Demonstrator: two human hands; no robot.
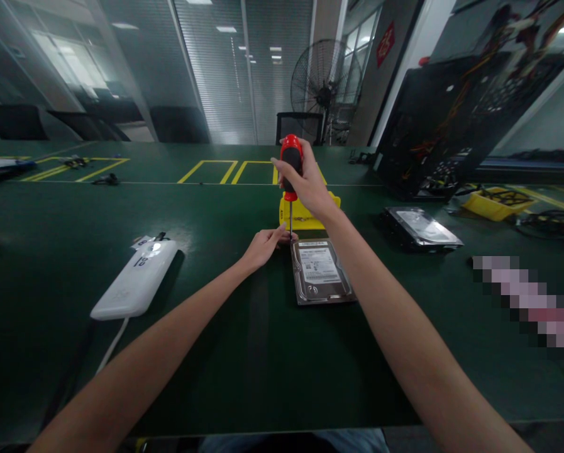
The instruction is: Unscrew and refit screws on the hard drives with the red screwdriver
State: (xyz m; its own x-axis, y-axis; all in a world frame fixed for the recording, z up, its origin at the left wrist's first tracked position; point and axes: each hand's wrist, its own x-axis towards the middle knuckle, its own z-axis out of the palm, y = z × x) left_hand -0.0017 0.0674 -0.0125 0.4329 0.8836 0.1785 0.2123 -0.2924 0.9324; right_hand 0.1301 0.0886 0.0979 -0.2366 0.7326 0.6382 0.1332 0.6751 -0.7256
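Note:
My right hand (307, 182) is wrapped round the red and black handle of a screwdriver (291, 162), held upright. Its thin shaft points down to the far left corner of a hard drive (318, 267), which lies label up on the green table. Beside that corner is my left hand (265, 245), its fingers closed close around the screwdriver's tip. Whatever those fingers pinch is too small and hidden to make out. Just behind the drive sits a yellow tray (305, 217), partly covered by my right hand and forearm.
To the right lies a second hard drive (420, 228), near a yellow bin (496, 202) with cables. An open black computer case (451, 119) stands at the back right. On the left rests a white power bank (138, 277) with a cord. Yellow tape outlines (209, 171) mark the far table.

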